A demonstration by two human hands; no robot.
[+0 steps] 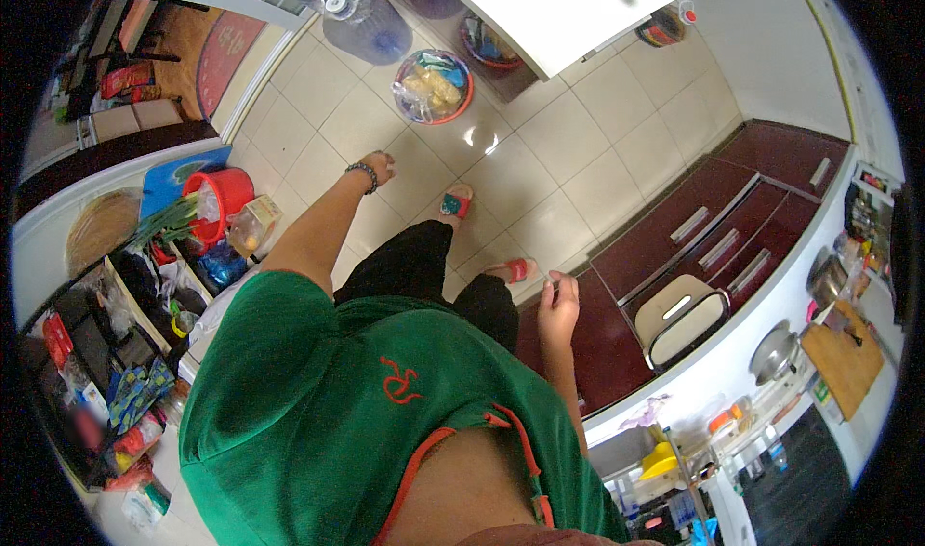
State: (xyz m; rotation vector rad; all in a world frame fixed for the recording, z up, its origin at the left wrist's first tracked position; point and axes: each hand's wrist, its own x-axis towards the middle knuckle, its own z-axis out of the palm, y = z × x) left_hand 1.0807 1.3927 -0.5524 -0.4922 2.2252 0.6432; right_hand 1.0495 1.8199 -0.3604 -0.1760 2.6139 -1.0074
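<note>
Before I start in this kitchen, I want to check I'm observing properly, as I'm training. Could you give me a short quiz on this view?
1. On which wrist is the dark beaded bracelet?
2. True or false: the left hand is apart from the round tub on the tiled floor.
3. What colour is the bucket holding green stalks? a) blue b) red c) white

Key: 1. Left. 2. True. 3. b.

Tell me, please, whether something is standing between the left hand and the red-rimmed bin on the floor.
Nothing visible does: from the left hand forward to the red-rimmed bin, only floor tiles show between them.
</note>
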